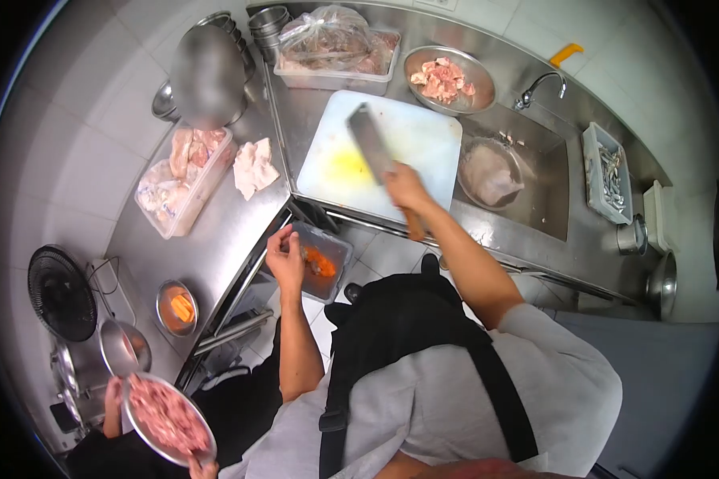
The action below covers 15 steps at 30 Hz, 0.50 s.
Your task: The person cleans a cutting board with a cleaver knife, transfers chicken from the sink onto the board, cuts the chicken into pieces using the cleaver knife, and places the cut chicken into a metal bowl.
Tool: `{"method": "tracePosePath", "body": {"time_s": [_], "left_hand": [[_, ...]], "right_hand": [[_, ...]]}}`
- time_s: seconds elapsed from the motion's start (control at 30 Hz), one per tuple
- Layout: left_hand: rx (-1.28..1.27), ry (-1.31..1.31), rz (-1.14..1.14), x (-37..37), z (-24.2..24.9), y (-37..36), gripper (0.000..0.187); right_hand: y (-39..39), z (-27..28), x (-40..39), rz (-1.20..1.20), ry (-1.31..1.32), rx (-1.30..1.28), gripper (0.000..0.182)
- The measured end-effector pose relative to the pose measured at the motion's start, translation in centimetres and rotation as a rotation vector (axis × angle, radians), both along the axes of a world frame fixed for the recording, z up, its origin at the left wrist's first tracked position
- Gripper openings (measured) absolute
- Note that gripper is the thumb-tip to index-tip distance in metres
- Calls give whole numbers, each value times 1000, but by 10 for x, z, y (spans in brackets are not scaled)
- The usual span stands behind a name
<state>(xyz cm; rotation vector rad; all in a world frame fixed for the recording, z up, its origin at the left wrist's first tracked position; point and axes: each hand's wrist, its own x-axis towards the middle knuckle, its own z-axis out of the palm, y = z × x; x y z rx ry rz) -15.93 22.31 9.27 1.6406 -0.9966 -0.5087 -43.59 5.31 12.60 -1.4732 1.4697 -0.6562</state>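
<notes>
My right hand (405, 188) is wrapped around the wooden handle of a cleaver (369, 137). Its broad blade, slightly blurred, is over a white cutting board (423, 136) with a yellow stain (345, 166) on it. Over a grey plastic bin (339, 281) at the counter's front edge, my left hand (284, 254) is closed with the fingers curled together. What those fingers hold, if anything, is hidden. Orange scraps (319, 262) lie inside the bin. Nearby on the left counter is a pale slab of raw meat (255, 168).
Behind the board are a bagged meat tub (339, 77) and a bowl of meat pieces (442, 80). A sink (547, 188) with a meat bowl is at right. Lower left, another person's hands (204, 467) hold a bowl of sliced meat (170, 415).
</notes>
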Motion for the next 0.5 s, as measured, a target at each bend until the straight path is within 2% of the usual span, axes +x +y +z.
{"method": "tracePosePath", "body": {"time_s": [0.03, 0.07, 0.13, 0.2, 0.33, 0.37, 0.4, 0.43, 0.47, 0.5], "left_hand": [[-23, 3, -40, -3, 0, -10, 25], [-43, 5, -80, -7, 1, -18, 25], [-29, 35, -92, -17, 21, -24, 25], [-11, 47, -102, -20, 41, -23, 25], [30, 13, -25, 7, 17, -13, 28], [29, -40, -6, 9, 19, -14, 28], [18, 76, -17, 9, 19, -23, 26], [-20, 4, -38, 4, 20, -38, 25], [-63, -68, -62, -4, 22, -57, 25], [-82, -99, -112, -15, 23, -78, 24]], "right_hand": [[-19, -15, 25, 33, 7, -4, 23], [-28, -4, 43, -8, 20, 51, 20], [-51, -29, 34, -78, 8, 94, 27], [-39, -43, -5, -262, -100, 131, 25], [15, -35, -96, -564, -55, 83, 23], [18, -39, -99, -504, 28, 67, 22], [23, -46, -100, -450, 112, 59, 21], [31, -53, -101, -399, 197, 54, 21], [38, -64, -85, -234, 163, -139, 21], [41, -43, -62, -119, 124, -30, 24]]}}
